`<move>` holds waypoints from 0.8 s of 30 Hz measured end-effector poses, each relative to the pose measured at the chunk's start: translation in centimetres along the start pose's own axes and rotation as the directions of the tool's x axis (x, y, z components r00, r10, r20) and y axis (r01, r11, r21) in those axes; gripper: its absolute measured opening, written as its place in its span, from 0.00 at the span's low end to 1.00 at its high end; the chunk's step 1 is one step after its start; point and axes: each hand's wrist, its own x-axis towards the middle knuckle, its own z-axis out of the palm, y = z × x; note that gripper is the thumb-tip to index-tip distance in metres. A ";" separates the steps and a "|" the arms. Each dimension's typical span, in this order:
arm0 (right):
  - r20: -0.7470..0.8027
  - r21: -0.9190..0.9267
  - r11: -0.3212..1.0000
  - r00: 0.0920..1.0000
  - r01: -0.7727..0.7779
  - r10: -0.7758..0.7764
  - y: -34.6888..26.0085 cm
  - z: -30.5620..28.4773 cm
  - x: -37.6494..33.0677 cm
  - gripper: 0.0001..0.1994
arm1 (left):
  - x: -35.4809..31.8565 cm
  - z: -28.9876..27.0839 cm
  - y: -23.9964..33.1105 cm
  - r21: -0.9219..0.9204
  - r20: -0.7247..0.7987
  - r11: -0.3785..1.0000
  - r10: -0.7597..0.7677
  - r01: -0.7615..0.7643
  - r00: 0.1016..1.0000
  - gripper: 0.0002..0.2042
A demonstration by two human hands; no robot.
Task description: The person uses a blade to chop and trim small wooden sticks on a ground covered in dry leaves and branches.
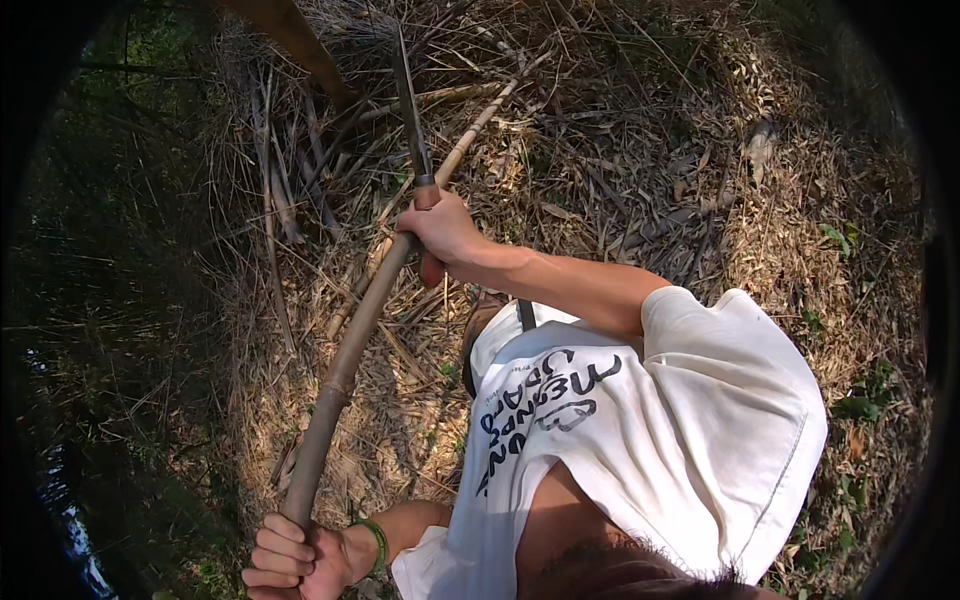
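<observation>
A long bamboo pole with ringed joints slants across the head view, from the lower left up to the thin far end. My left hand, with a green band at the wrist, is closed round its near, thicker end. My right hand is closed on the reddish-brown handle of a machete, whose long narrow blade points away from me. The same hand lies against the pole, its thumb side over it; whether its fingers also grip the pole I cannot tell.
Dry leaf litter and broken stalks cover the ground. Dry sticks stand and lean at the far left. A thick brown stem crosses the top. Dark green growth fills the left; small green plants grow at right.
</observation>
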 end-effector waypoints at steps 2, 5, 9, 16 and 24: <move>0.094 0.018 0.999 0.995 -0.042 0.040 -0.9 1.0 -4.9 0.08 | -0.3 2.2 5.4 0.199 0.083 0.978 -0.084 0.067 0.993 0.19; 0.113 0.120 0.990 0.991 -0.081 0.067 -3.7 1.4 -7.5 0.08 | 1.2 4.2 9.1 0.415 0.187 0.906 0.009 -0.088 0.982 0.20; 0.109 0.267 0.959 0.992 -0.091 0.064 -7.1 0.2 -6.5 0.09 | 4.0 4.7 6.5 0.296 0.423 0.922 0.110 -0.251 0.900 0.23; 0.051 0.295 0.956 0.999 -0.002 -0.014 -7.5 1.0 -4.0 0.10 | 7.1 4.9 -4.1 -0.132 0.516 0.977 0.214 -0.170 0.829 0.18; 0.148 0.208 0.957 0.961 0.200 -0.233 -9.8 2.1 -0.8 0.13 | 14.2 4.6 -10.3 -0.253 0.699 0.964 0.122 0.084 0.704 0.21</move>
